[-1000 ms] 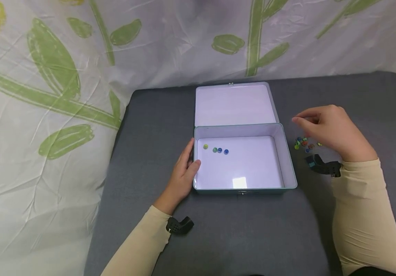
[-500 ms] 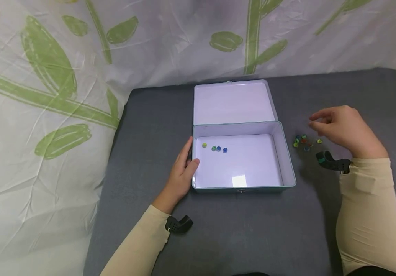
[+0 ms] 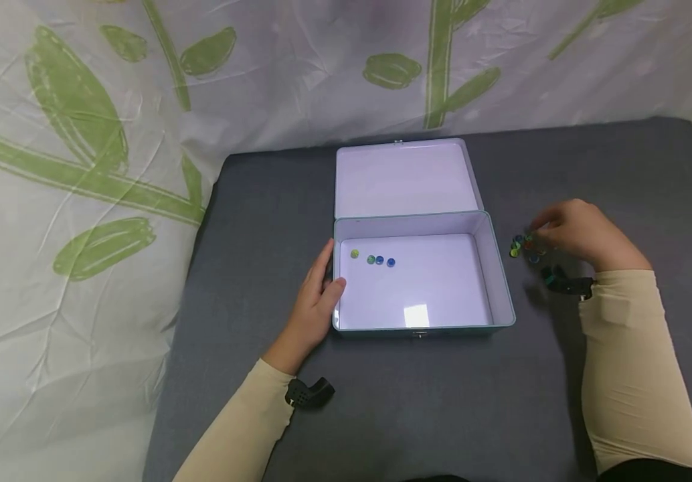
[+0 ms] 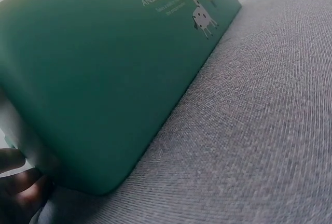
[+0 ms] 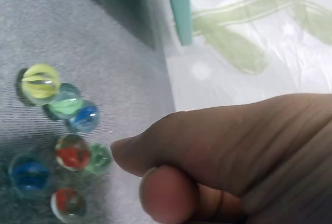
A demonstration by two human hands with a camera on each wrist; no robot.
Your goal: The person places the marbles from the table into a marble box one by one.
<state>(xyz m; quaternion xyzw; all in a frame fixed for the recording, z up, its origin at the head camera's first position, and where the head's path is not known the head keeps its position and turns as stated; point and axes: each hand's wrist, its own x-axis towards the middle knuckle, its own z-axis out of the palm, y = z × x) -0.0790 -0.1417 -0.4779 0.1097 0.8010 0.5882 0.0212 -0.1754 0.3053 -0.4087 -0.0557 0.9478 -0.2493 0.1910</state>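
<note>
A green tin box point(image 3: 418, 284) with a white inside stands with its lid point(image 3: 406, 177) folded back. My left hand point(image 3: 306, 311) holds its left wall, thumb over the rim and fingers along the outside; those fingers point(image 4: 21, 182) show at the corner in the left wrist view. Several glass marbles point(image 3: 380, 260) lie inside, near the left. To the right of the box my right hand point(image 3: 583, 234) hovers at a cluster of marbles. Its thumb tip is close beside a green marble point(image 5: 98, 157), thumb and forefinger apart, nothing visible between them.
Yellow, red and blue marbles lie loose on the grey cloth: a yellow marble point(image 5: 40, 84), a red marble point(image 5: 72, 152) and a blue marble point(image 5: 29, 176) among them. A white curtain point(image 3: 298, 80) with green leaves hangs behind the table point(image 3: 382, 402).
My right hand first moved right, away from the box, then back left and down to the loose marbles. The left hand keeps its hold on the box.
</note>
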